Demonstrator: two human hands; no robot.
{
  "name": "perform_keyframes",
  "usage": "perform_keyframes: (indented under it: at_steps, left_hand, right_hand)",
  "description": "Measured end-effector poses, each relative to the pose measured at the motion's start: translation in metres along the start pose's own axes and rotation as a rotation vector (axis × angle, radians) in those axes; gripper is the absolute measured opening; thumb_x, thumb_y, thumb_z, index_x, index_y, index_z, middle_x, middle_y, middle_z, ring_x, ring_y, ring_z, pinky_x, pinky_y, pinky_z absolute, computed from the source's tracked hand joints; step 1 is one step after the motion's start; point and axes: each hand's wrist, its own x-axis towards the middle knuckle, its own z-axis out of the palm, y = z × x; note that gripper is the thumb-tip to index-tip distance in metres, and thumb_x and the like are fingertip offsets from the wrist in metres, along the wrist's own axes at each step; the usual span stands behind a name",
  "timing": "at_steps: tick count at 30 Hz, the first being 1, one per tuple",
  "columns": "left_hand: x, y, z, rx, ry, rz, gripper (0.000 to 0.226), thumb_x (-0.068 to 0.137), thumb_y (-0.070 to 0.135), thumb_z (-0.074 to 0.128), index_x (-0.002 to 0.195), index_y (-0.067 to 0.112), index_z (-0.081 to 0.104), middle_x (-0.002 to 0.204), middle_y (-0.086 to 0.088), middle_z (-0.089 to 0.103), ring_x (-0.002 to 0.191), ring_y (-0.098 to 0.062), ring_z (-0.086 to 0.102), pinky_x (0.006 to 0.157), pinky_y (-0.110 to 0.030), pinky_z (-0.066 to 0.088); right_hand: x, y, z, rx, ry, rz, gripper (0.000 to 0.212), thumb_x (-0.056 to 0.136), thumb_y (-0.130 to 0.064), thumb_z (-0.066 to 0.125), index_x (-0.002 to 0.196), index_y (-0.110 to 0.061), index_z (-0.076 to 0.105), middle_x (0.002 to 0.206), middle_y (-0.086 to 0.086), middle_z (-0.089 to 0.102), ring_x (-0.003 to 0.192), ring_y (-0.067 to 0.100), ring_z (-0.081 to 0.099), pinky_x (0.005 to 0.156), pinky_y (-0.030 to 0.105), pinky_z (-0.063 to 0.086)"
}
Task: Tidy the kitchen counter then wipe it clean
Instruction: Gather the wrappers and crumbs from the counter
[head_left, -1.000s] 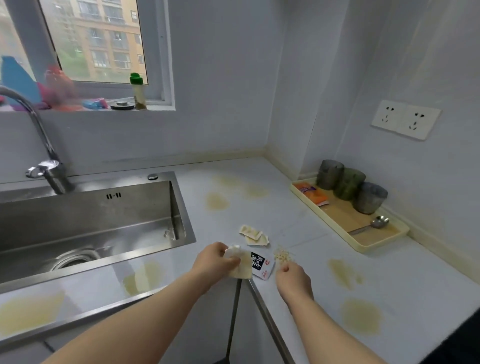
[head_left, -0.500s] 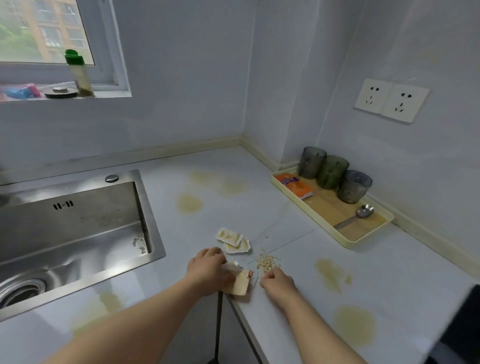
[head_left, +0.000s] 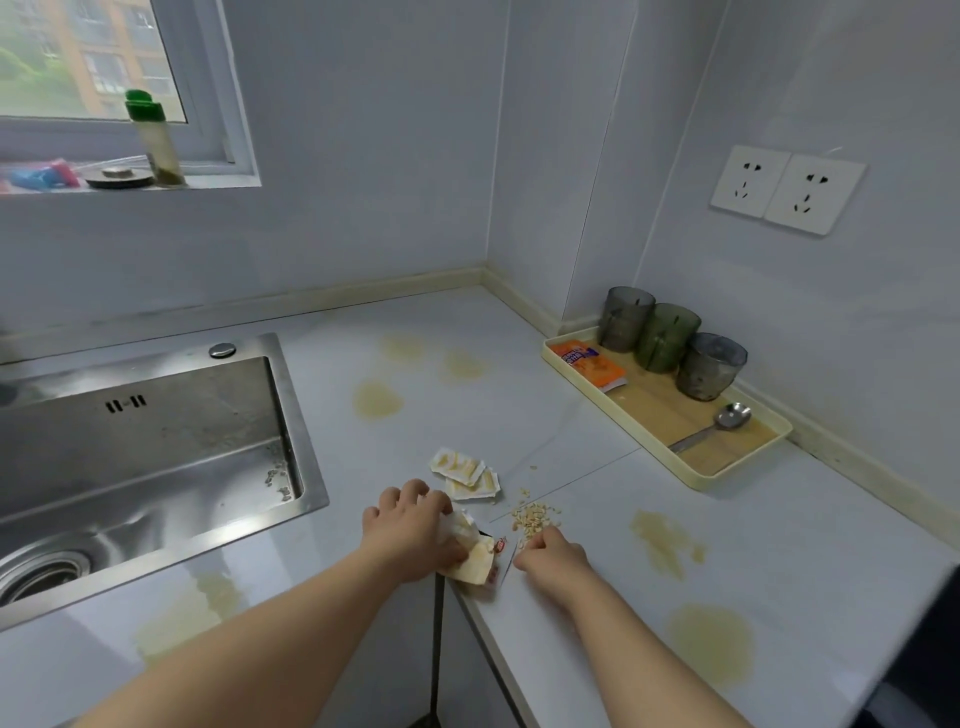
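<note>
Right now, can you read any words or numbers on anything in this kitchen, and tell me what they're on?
No text here is clear enough to quote.
Orange packet in the tray: blue and white printing, too blurred to read.
Wrappers in the left hand: a small red mark on the packet, too small to read.
Wall sockets: no writing visible.
Green-capped bottle: no readable label.

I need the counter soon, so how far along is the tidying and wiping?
Early. Done: the tray holds cups, spoon and a packet. In hand: left hand clutches wrappers; right hand is at the crumbs. Left: two packets, and every stain awaits wiping.
</note>
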Motion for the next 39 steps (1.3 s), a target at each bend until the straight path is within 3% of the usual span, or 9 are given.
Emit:
perform_keyframes:
  at_steps: [9,17,20,24,28,31,33,35,39]
  left_hand:
    - [0.003,0.003,-0.008,0.016,-0.079,-0.036,0.065,0.078,0.058,0.061,0.133,0.035,0.035,0.138,-0.001,0.033,0.129,-0.024,0.029,0.103,-0.038,0.027]
    - [0.01,0.005,-0.009,0.036,-0.091,-0.066,0.068,0.073,0.062,0.064,0.123,0.022,0.038,0.13,-0.001,0.042,0.123,-0.025,0.035,0.098,-0.039,0.032]
    - [0.005,-0.003,-0.002,-0.157,-0.101,-0.121,0.061,0.071,0.059,0.068,0.115,0.026,0.041,0.116,-0.001,0.053,0.112,-0.022,0.047,0.088,-0.033,0.038]
    - [0.001,-0.02,0.002,-0.617,-0.022,-0.154,0.029,0.076,0.041,0.074,0.079,0.021,0.054,0.077,0.003,0.057,0.07,-0.014,0.054,0.058,-0.023,0.042]
    - [0.001,-0.035,-0.001,-1.0,0.121,-0.266,0.019,0.087,0.029,0.066,0.079,0.019,0.051,0.088,-0.011,0.061,0.085,-0.03,0.062,0.077,-0.041,0.052]
    - [0.002,-0.055,0.002,-1.142,0.201,-0.418,0.019,0.088,0.033,0.061,0.088,0.016,0.051,0.101,-0.018,0.061,0.095,-0.037,0.062,0.087,-0.052,0.052]
    - [0.002,-0.063,0.003,-1.175,0.19,-0.475,0.029,0.088,0.036,0.061,0.101,0.012,0.052,0.103,-0.017,0.062,0.094,-0.035,0.063,0.088,-0.051,0.052]
    - [0.004,-0.064,0.003,-1.158,0.192,-0.483,0.037,0.087,0.037,0.061,0.108,0.008,0.052,0.102,-0.015,0.063,0.093,-0.033,0.063,0.088,-0.047,0.053]
    - [0.01,-0.062,0.0,-1.064,0.193,-0.493,0.032,0.091,0.033,0.057,0.11,0.008,0.053,0.099,-0.012,0.061,0.085,-0.025,0.059,0.074,-0.032,0.048]
  right_hand:
    - [-0.004,-0.003,-0.001,0.031,-0.009,0.009,0.017,0.084,-0.018,0.048,0.073,-0.023,0.037,0.114,0.007,0.039,0.095,0.025,0.045,0.08,0.026,0.037]
    - [-0.006,-0.007,-0.002,0.018,-0.027,0.024,0.017,0.084,-0.019,0.048,0.072,-0.024,0.036,0.11,0.006,0.038,0.095,0.025,0.045,0.081,0.027,0.037]
    - [-0.009,-0.008,-0.002,0.015,-0.029,0.024,0.017,0.084,-0.019,0.048,0.072,-0.024,0.036,0.11,0.006,0.037,0.097,0.025,0.046,0.082,0.028,0.038]
    - [-0.013,-0.008,-0.002,0.027,-0.027,0.009,0.018,0.084,-0.019,0.048,0.072,-0.024,0.036,0.108,0.005,0.037,0.096,0.025,0.046,0.081,0.028,0.038]
    - [-0.017,-0.008,-0.003,0.05,-0.014,0.011,0.019,0.084,-0.02,0.051,0.072,-0.023,0.037,0.11,0.006,0.042,0.092,0.024,0.046,0.076,0.027,0.038]
    - [-0.016,-0.013,-0.003,0.027,0.041,0.019,0.017,0.086,-0.02,0.047,0.072,-0.02,0.038,0.098,0.004,0.048,0.088,0.024,0.046,0.071,0.026,0.036]
    - [-0.017,-0.022,-0.004,-0.065,0.176,-0.008,0.007,0.089,-0.019,0.042,0.084,-0.017,0.046,0.096,0.004,0.053,0.09,0.026,0.051,0.073,0.027,0.038]
    - [-0.016,-0.033,-0.002,-0.209,0.322,-0.1,0.015,0.092,-0.02,0.04,0.102,-0.017,0.051,0.113,0.004,0.054,0.102,0.025,0.054,0.078,0.028,0.039]
    - [-0.003,-0.058,0.008,-0.502,0.337,-0.375,0.039,0.094,-0.018,0.04,0.132,-0.022,0.041,0.137,0.0,0.042,0.123,0.021,0.041,0.096,0.03,0.034]
